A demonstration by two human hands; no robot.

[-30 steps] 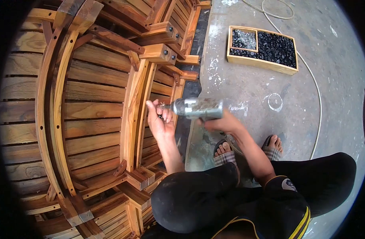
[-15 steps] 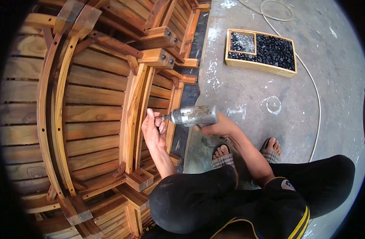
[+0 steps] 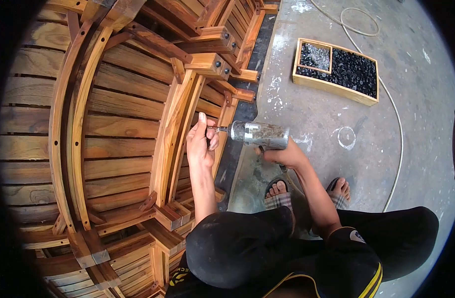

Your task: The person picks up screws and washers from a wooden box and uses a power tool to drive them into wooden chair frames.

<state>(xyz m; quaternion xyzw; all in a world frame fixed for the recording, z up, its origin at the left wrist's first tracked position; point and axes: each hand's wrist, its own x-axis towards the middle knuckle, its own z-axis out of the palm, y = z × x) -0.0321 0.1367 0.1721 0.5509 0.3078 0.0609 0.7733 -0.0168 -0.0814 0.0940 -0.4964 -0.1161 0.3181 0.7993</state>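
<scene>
My right hand (image 3: 285, 155) grips a worn silver power driver (image 3: 262, 135), which lies level with its bit pointing left. At the tip of that bit my left hand (image 3: 201, 144) is closed, thumb and fingers pinched together. Something small and dark shows between those fingers, too small to name. Both hands are just right of a wooden chair frame (image 3: 174, 134), apart from its nearest rail as far as I can see.
On the concrete floor (image 3: 312, 119) stands a wooden box (image 3: 331, 87) of small black round pieces, with silver screws (image 3: 315, 55) in a corner compartment. A pale hose (image 3: 393, 99) curves past it. Slatted wooden furniture (image 3: 123, 119) fills the left side.
My hands and the driver sit slightly higher in the view. Box and furniture have shifted a little as the camera turned. The left hand stays at the bit.
</scene>
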